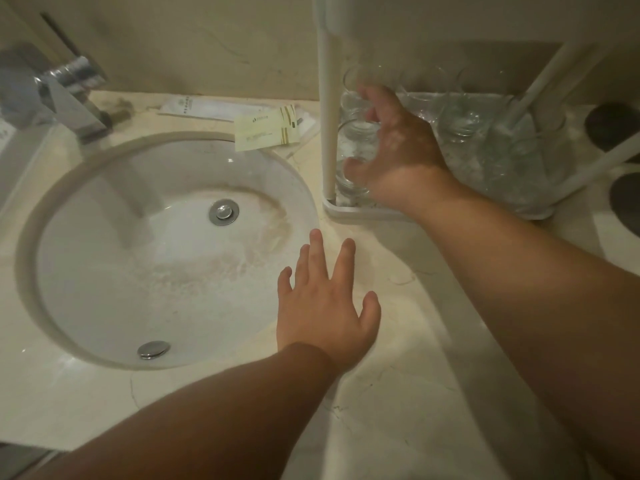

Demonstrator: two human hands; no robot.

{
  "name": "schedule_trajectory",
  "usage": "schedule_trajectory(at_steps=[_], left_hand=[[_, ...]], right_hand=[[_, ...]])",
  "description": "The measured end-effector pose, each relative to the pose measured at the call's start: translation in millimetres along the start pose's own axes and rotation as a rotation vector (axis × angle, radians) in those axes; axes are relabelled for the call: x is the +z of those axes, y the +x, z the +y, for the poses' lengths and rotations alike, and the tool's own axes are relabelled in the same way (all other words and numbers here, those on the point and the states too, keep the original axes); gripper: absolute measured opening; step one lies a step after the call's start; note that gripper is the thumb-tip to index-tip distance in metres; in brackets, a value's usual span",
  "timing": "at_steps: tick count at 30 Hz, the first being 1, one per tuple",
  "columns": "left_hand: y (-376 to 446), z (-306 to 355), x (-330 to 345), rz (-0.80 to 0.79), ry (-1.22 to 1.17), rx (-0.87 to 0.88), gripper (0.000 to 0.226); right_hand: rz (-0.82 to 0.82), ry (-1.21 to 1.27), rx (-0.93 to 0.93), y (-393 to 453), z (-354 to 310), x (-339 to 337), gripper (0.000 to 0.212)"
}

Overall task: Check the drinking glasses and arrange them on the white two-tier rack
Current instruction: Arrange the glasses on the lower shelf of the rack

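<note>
From my remote seat: the right hand (394,147) is reaching into the bottom tier of the white two-tier rack (360,211), fingers and thumb curled around a clear drinking glass (355,157) at the front-left corner, just beside the rack's white round post (328,126). The glass is still standing on the lower tray as far as I can make out. More clear glasses (460,119) sit further back and to the right on the same tier, a bit blurry, so I won't count them. The left hand (323,299) is released, fingers spread out over the beige marble counter (398,393), right at the edge of the round white sink basin (166,251). A chrome tap (65,95) is off to the left, and a pale yellow paper packet (266,131) lies behind the basin.
</note>
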State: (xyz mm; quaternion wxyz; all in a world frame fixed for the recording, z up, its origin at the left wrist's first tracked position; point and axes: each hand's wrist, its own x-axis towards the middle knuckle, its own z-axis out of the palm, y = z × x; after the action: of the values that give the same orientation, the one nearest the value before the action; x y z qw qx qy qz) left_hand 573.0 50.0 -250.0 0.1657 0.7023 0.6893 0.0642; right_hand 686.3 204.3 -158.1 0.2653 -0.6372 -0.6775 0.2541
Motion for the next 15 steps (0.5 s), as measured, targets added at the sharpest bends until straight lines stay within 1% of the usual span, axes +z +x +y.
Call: schedule_trajectory(at_steps=[7, 15], left_hand=[[0.5, 0.0, 0.2, -0.008, 0.004, 0.001, 0.072], [-0.1, 0.4, -0.4, -0.011, -0.003, 0.001, 0.072]], right_hand=[[-0.035, -0.018, -0.017, -20.0, 1.5, -0.7, 0.081], [-0.029, -0.072, -0.008, -28.2, 2.5, -0.7, 0.082]])
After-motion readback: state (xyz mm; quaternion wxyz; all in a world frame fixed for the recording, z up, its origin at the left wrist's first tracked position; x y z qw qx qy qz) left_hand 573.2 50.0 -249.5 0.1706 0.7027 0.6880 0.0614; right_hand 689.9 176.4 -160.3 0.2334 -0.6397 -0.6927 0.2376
